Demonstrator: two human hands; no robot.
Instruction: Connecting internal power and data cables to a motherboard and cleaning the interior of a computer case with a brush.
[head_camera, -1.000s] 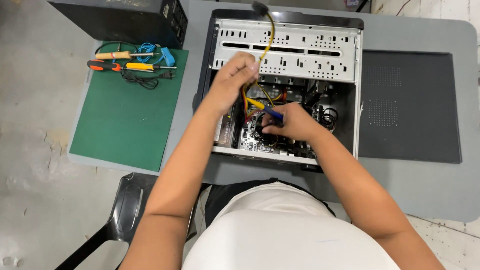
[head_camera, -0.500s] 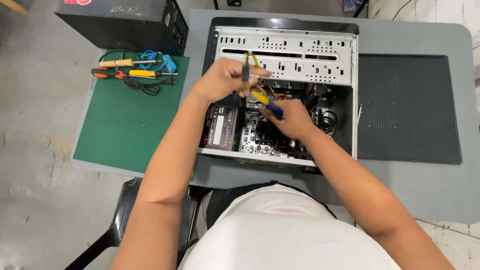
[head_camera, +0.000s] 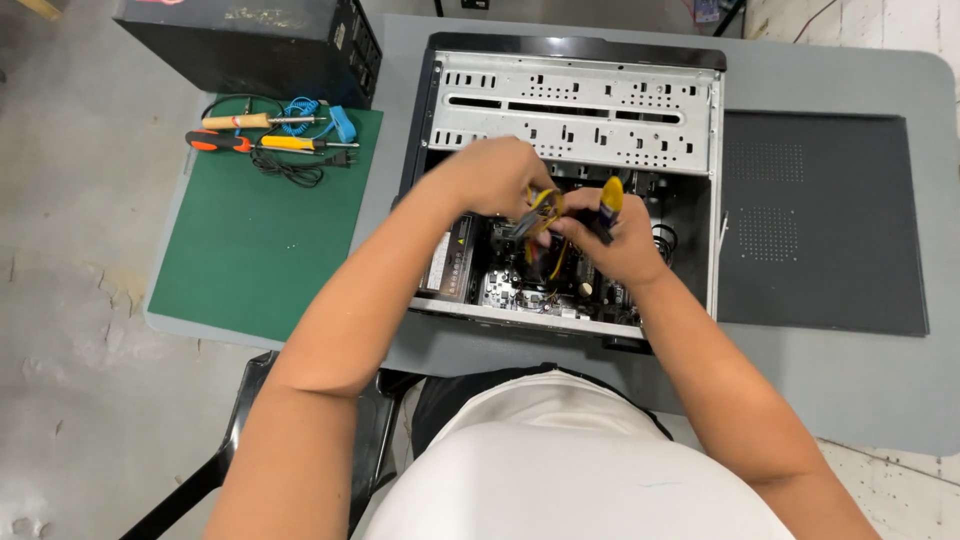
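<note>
A: Head view: both hands are working over the open computer case (head_camera: 575, 110), which is lying at the back edge of the grey table (head_camera: 830, 390). The left hand (head_camera: 490, 175) is pinching a bundle of yellow and black cables (head_camera: 543, 205) above the motherboard.

B: And the right hand (head_camera: 615, 245)?

A: It is closing around a yellow-handled tool (head_camera: 608, 200), tip hidden.

B: Handling?

A: The cables are looking light and limp, probably springing back; the connector body seems the better hold than the thin wires. Board below likely fragile.

B: Surroundings?

A: Screwdrivers (head_camera: 265, 133) are lying at the green mat's (head_camera: 260, 250) far corner; the side panel (head_camera: 820, 225) is resting beside the case.
</note>
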